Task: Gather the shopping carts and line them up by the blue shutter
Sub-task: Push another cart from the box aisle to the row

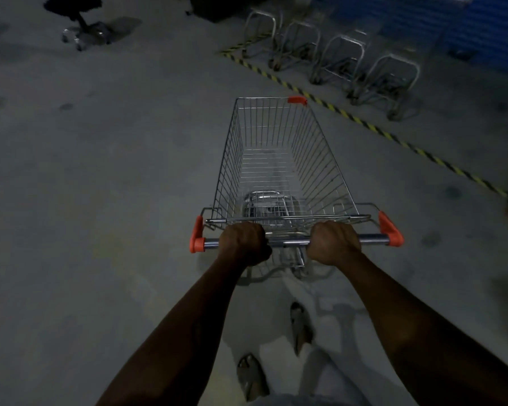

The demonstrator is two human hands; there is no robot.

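Your cart (279, 159) is bright wire mesh, shiny plated metal. The handle bar (288, 241) you grip is smooth chromed tube – end caps (390, 228) and front corner guard (296, 100) are matt orange plastic. Floor (100, 171) is dull grey concrete, stained and rough-looking. Parked carts (349, 54) – glossy metal tube, blurred. Shutter (452, 24) reads as ribbed blue-painted metal. Floor tape (349, 114) is scuffed yellow-black.

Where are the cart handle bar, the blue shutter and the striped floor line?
cart handle bar (288, 242): head view, bare middle.
blue shutter (481, 27): head view, slatted face.
striped floor line (364, 124): head view, mid stretch.
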